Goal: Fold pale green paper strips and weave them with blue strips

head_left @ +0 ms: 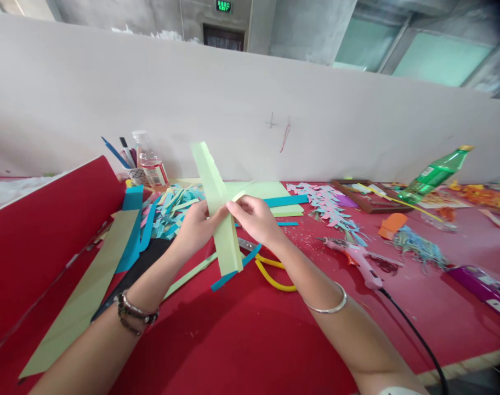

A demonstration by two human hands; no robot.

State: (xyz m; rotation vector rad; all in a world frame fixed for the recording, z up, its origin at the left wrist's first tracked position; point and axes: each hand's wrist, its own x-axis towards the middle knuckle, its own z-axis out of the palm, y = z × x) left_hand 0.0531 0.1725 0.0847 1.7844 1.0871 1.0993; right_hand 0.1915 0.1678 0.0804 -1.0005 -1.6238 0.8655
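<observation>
A long strip of pale green paper (227, 245), folded lengthwise, is held upright over the table. My left hand (196, 227) grips its left edge near the middle. On the other side my right hand (256, 219) pinches the paper, with thumb and fingers pressed together close to the left thumb. Below the hands lie scissors (274, 274) with yellow handles, their blades partly hidden by the paper. A blue paper strip (223, 281) pokes out under the lower end. Behind the right hand are more pale green sheets (266, 189) and a blue strip (289, 201).
On the right lie a pink hot glue gun (359, 258) with a black cord, a green bottle (437, 175) and a purple power strip (482, 288). Cut paper scraps (176, 206), a clear bottle (151, 162) and a red panel (48, 252) stand left. A white partition (233, 109) rises behind.
</observation>
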